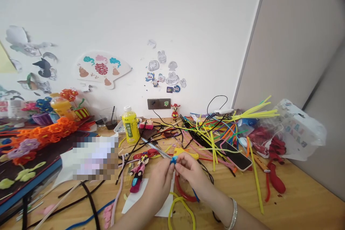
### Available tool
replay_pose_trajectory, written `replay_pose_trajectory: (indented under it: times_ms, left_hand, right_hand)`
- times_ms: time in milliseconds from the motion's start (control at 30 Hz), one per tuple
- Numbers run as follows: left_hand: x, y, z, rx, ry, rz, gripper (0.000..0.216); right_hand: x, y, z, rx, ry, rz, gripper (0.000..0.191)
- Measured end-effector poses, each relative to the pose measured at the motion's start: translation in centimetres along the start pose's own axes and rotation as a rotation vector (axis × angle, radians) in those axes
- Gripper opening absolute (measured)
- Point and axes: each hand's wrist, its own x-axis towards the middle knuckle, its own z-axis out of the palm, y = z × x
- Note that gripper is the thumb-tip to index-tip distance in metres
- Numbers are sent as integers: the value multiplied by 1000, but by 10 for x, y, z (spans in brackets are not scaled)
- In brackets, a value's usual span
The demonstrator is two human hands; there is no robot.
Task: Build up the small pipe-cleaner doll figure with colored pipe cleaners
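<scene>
My left hand (160, 178) and my right hand (191, 172) meet above the middle of the table. Pinched between their fingertips is a small blue fuzzy piece (174, 159), apparently bent pipe cleaner; the fingers cover part of it. Under my hands lie scissors with a red handle (185, 193), blades pointing up and left. A yellow glue gun (185, 152) sits just behind my fingers. Left of my hands is a pipe-cleaner figure (138, 172) in pink, black and magenta. White paper (164, 206) lies partly beneath my left forearm, beside a looped yellow pipe cleaner (183, 201).
Loose pipe cleaners (212, 129) pile up behind and to the right, by a phone (234, 155) and a plastic bag (299, 133). A yellow drink bottle (130, 125) stands at the back. Orange pipe-cleaner flowers (51, 134) fill the left, and a red balloon (276, 179) lies right.
</scene>
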Motion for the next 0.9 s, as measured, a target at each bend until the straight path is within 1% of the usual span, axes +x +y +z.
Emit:
replay_pose_trajectory:
  times_ms: [100, 200, 267, 300, 333, 367, 400, 500, 533, 600, 667, 733, 833, 900]
  left_hand:
    - [4, 10, -5, -426, -160, -217, 34]
    - [8, 13, -8, -813, -299, -334, 39]
    - [8, 11, -9, -965, -397, -377, 35]
    - [8, 10, -8, -992, -437, -386, 33]
    - [7, 8, -8, -973, -459, -379, 31]
    - [7, 8, -7, -904, -450, -353, 30]
    - [6, 7, -7, -789, -414, -310, 29]
    - [3, 7, -4, -320, -229, -174, 25]
    - [2, 6, -2, -191, -175, -149, 24]
    - [0, 4, 0, -30, -103, -74, 25]
    - [-2, 3, 2, 27, -47, -26, 25]
    - [-2, 2, 2, 4, -20, -43, 25]
    - [1, 5, 2, -115, -39, -157, 27]
    - [3, 7, 1, -254, -73, -262, 29]
  right_hand:
    - [2, -3, -6, 35, -31, 59, 33]
    - [4, -2, -11, 25, -67, 44, 36]
    - [5, 1, -14, -27, -66, 6, 32]
    - [5, 3, -15, -51, -56, -9, 29]
    - [5, 4, -16, -69, -43, -21, 26]
    - [5, 5, -16, -85, -29, -32, 25]
    - [6, 5, -16, -102, -12, -42, 25]
    - [6, 4, -15, -174, 47, -66, 24]
    - [6, 3, -14, -196, 64, -66, 24]
    - [5, 1, -11, -220, 94, -45, 23]
    - [4, 1, -7, -244, 122, -22, 24]
    - [1, 2, -3, -304, 155, -39, 23]
    - [-2, 2, 0, -467, 179, -154, 17]
    - [-3, 2, 0, -546, 162, -205, 14]
